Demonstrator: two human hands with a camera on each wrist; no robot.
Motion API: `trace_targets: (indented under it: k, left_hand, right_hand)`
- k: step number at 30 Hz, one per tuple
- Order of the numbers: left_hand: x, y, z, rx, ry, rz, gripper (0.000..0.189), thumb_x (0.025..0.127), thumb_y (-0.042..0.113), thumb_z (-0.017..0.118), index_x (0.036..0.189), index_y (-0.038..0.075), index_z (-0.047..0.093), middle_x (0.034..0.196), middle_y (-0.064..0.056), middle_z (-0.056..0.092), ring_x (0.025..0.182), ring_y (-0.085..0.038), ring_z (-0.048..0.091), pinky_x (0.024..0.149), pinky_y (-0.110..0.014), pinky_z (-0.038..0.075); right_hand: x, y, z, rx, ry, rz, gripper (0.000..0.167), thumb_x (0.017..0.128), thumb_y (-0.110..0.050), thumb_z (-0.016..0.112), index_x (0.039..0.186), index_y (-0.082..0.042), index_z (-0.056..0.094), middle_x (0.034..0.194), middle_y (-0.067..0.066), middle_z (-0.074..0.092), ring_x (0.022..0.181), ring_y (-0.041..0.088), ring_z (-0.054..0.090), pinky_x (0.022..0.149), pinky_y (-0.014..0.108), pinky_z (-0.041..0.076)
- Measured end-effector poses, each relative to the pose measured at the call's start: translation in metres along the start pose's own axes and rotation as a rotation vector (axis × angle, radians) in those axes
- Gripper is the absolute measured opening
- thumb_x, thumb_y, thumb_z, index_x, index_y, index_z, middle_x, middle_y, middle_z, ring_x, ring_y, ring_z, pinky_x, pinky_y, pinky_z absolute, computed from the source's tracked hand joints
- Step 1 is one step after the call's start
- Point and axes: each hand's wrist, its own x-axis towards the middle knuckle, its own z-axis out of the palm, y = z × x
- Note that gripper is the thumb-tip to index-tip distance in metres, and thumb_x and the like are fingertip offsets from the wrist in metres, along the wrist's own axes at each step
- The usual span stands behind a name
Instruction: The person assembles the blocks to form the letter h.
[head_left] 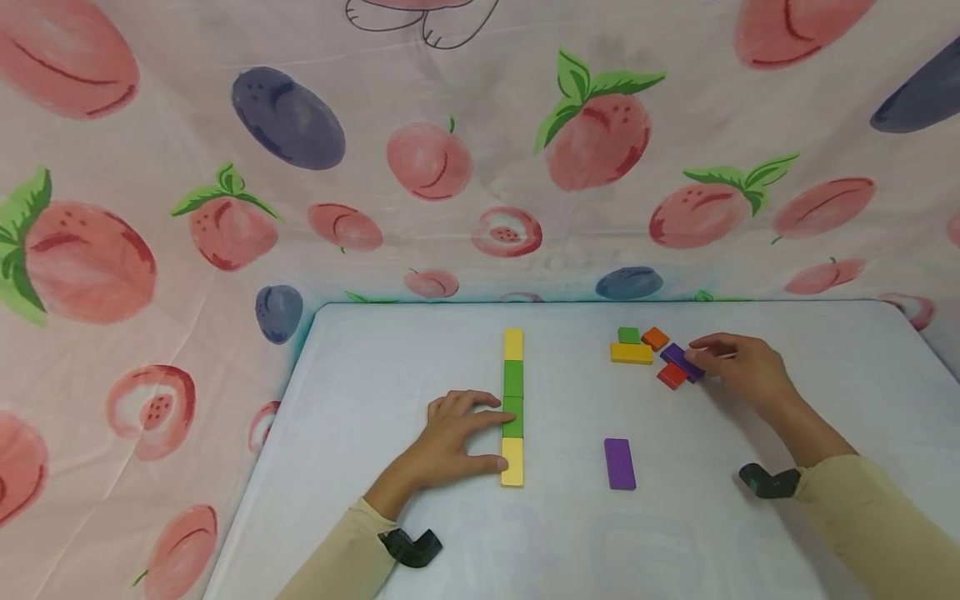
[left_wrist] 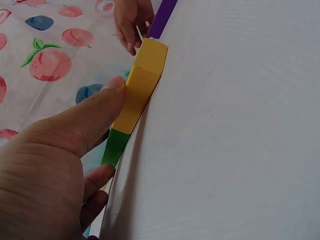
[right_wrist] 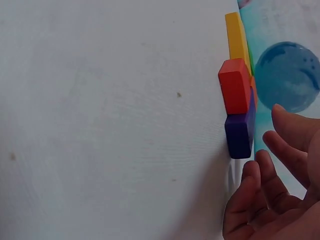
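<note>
Block [head_left: 678,357] in dark purple, long axis slanting far-left to near-right, lies just left of your right hand [head_left: 746,368], grip spread.

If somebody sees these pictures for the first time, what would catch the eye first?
Probably the large fruit-printed cloth behind the white table. Next, the straight yellow-and-green row of blocks, touched by the left hand. Then the small mixed-colour cluster of blocks by the right hand, toward the table's far edge.

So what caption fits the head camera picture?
Left hand touching a yellow-and-green row of blocks, right hand by a colourful cluster.
</note>
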Motion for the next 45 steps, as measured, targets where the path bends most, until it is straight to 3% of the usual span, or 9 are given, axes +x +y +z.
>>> trace_targets:
  k: [11, 18, 32, 39, 45]
  left_hand:
    - [-0.001, 0.001, -0.001, -0.006, -0.004, -0.002, 0.061, 0.085, 0.057, 0.076, 0.141, 0.039, 0.06, 0.146, 0.007, 0.049, 0.135, -0.016, 0.037, 0.108, -0.053, 0.022]
    - [-0.001, 0.002, -0.001, -0.012, 0.002, 0.006, 0.06, 0.085, 0.056, 0.076, 0.141, 0.039, 0.061, 0.146, 0.006, 0.049, 0.134, -0.017, 0.038, 0.108, -0.054, 0.022]
    - [-0.001, 0.001, -0.001, -0.013, -0.004, 0.006, 0.061, 0.085, 0.057, 0.076, 0.141, 0.039, 0.06, 0.147, 0.006, 0.049, 0.136, -0.017, 0.037, 0.109, -0.054, 0.021]
    - [-0.001, 0.001, -0.001, -0.016, -0.002, 0.006, 0.061, 0.085, 0.056, 0.076, 0.141, 0.04, 0.06, 0.146, 0.007, 0.049, 0.136, -0.017, 0.037, 0.109, -0.054, 0.021]
    - [0.0, 0.001, -0.001, -0.011, 0.001, 0.006, 0.061, 0.085, 0.057, 0.076, 0.141, 0.04, 0.06, 0.146, 0.007, 0.049, 0.135, -0.017, 0.037, 0.109, -0.054, 0.021]
  right_hand:
    - [0.005, 0.008, 0.005, 0.006, -0.05, 0.022, 0.065, 0.098, -0.055, 0.061, 0.14, -0.005, 0.06, 0.135, 0.027, 0.057, 0.125, 0.047, 0.045, 0.091, 0.056, 0.049]
    - [0.005, 0.009, 0.008, -0.036, -0.033, 0.005, 0.061, 0.097, -0.05, 0.066, 0.136, -0.004, 0.064, 0.128, 0.027, 0.062, 0.119, 0.046, 0.047, 0.086, 0.053, 0.048]
    - [-0.002, 0.007, 0.015, -0.052, 0.063, -0.064, 0.051, 0.097, -0.042, 0.069, 0.131, -0.005, 0.068, 0.124, 0.025, 0.067, 0.118, 0.045, 0.051, 0.089, 0.058, 0.047]
    - [-0.002, 0.005, 0.012, -0.061, 0.05, -0.073, 0.052, 0.097, -0.035, 0.07, 0.14, -0.009, 0.062, 0.124, 0.027, 0.065, 0.116, 0.046, 0.053, 0.085, 0.053, 0.051]
    - [0.0, 0.006, 0.006, -0.078, -0.035, -0.091, 0.058, 0.102, -0.035, 0.063, 0.154, -0.015, 0.046, 0.129, 0.029, 0.055, 0.118, 0.047, 0.051, 0.086, 0.051, 0.055]
